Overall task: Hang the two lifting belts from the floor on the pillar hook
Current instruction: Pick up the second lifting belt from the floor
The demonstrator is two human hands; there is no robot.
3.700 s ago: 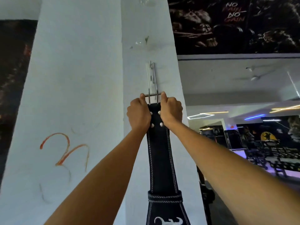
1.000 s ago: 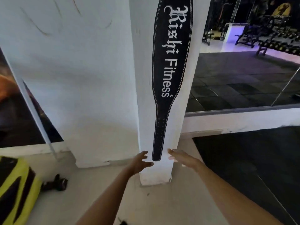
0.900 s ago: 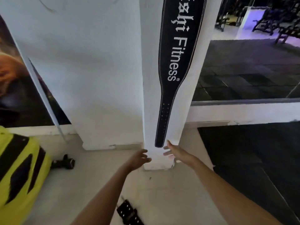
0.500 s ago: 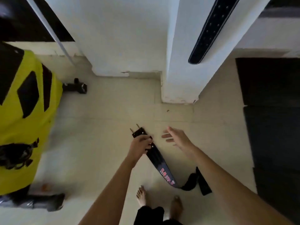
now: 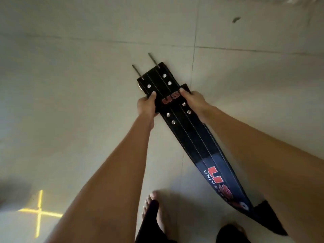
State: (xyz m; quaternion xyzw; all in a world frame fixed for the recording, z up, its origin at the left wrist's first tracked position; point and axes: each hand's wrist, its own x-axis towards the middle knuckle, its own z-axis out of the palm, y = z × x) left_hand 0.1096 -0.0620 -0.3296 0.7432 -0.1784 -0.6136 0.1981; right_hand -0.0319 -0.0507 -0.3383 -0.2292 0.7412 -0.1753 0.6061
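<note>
black lifting belt (image 5: 191, 135) stretched along pale tiled floor (image 5: 78, 76), buckle end farthest from the body, two metal prongs (image 5: 152, 59) sticking out, left hand (image 5: 147, 106) and right hand (image 5: 193, 100) each clamped on a belt edge near red lettering, bare foot (image 5: 157, 213) just beside belt

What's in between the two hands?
In the head view, the black leather lifting belt with red letters runs between the left hand and right hand; each grips one edge of it.
</note>
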